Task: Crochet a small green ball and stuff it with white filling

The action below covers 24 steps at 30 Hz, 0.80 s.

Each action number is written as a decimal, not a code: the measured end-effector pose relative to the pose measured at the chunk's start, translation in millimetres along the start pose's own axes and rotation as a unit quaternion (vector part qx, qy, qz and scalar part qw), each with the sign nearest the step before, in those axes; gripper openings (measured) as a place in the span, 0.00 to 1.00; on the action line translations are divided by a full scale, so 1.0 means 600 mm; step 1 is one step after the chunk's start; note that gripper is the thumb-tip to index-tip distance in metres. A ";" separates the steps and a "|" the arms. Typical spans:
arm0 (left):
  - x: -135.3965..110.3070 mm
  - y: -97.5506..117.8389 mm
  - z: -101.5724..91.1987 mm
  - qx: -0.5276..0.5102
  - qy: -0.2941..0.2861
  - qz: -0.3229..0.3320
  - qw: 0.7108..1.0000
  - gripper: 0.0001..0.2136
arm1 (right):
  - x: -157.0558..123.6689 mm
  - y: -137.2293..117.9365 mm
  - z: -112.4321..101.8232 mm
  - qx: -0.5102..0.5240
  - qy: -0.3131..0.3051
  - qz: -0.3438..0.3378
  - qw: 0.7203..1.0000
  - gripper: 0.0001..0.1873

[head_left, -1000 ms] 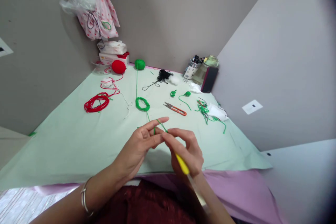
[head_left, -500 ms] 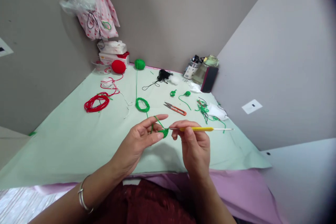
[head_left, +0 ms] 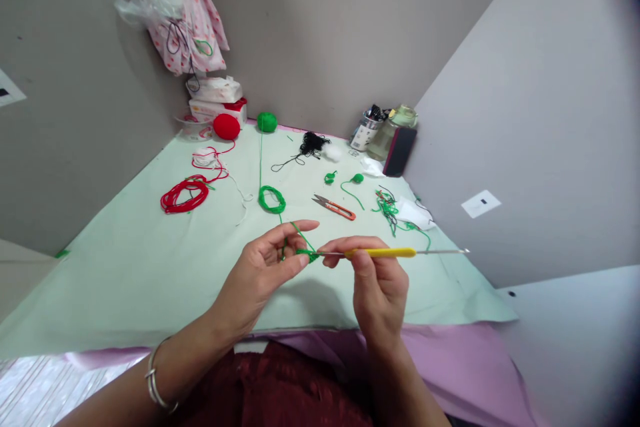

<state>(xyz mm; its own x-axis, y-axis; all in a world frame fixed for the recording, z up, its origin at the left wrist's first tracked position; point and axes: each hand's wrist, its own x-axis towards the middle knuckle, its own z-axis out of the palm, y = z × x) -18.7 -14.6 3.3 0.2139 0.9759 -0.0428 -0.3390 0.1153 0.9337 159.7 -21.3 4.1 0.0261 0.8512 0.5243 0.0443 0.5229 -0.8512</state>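
Between the thumb and fingers of my left hand (head_left: 270,263) is a small green crochet piece (head_left: 312,256), partly covered by the fingertips. Green yarn loops over my raised left index finger and runs down to the piece. My right hand (head_left: 377,273) grips a crochet hook (head_left: 387,253) by its yellow handle, held nearly level. Its left metal tip meets the green stitches; the other metal end sticks out to the right. From my left hand the yarn leads back to a loose green coil (head_left: 271,199) and on to a green yarn ball (head_left: 267,122).
Orange-handled thread snips (head_left: 335,207) lie beyond my hands. Red yarn (head_left: 185,195) is coiled at left, near a red ball (head_left: 227,127). Black yarn (head_left: 313,143), green scraps (head_left: 387,208), a phone (head_left: 400,152) and a jar (head_left: 385,137) are towards the back and right.
My right hand has shifted slightly right and down with the hook. The crochet piece has tilted and shows less of its face; my left hand stays nearly in place.
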 end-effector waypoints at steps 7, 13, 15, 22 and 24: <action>-0.003 -0.003 0.016 0.003 0.027 0.013 1.000 0.19 | -0.021 0.020 0.006 -0.264 -0.040 -0.238 0.934 0.18; 0.009 0.004 0.007 -0.145 -0.031 -0.107 0.983 0.20 | -0.014 0.016 0.006 -0.126 0.031 -0.123 0.984 0.13; 0.010 0.008 0.005 -0.129 -0.025 -0.087 0.988 0.18 | -0.005 0.012 0.005 -0.013 0.047 -0.048 0.998 0.13; 0.002 0.003 0.012 -0.045 -0.005 -0.026 0.999 0.17 | -0.002 0.020 0.012 -0.038 -0.007 -0.013 0.999 0.11; 0.002 0.000 0.015 -0.059 0.010 -0.022 0.998 0.20 | -0.012 0.022 0.017 -0.110 0.008 -0.072 0.991 0.12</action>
<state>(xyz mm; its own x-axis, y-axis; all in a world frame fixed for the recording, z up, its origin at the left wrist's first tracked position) -9.9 -15.0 6.4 0.2129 0.9729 -0.0907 -0.4350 0.1775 0.8827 150.2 -20.0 -11.0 0.0198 0.7661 0.6424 0.2660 0.6153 -0.7420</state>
